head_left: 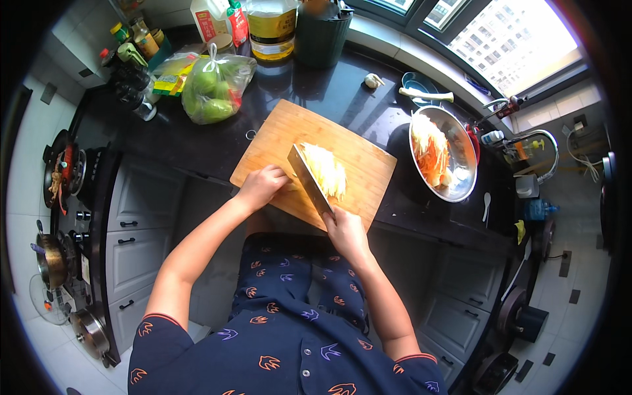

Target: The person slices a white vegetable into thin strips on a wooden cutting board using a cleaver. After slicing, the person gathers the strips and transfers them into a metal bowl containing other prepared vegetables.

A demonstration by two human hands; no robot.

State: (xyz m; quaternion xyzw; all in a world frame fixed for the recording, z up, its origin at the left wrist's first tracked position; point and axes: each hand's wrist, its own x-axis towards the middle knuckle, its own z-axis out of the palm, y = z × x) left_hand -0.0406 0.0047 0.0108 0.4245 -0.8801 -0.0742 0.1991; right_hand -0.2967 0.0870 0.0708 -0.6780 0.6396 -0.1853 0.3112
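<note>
Your R hand [347,232] is clamped on the knife [308,177], blade 11-to-5; pale shreds [328,173] on board [362,161], R hand's 11 o'clock; blade's btwn them & L hand [263,185]; L grip, can't tell.

A red label [206,25] with pale lettering fronts the white jug [220,18] at the back of the counter; the big oil bottle [270,50] near it wears a yellow label [270,26] with darker print. Over on the yellow packet [172,83] there's some small print, too tiny for me to make out.
</note>
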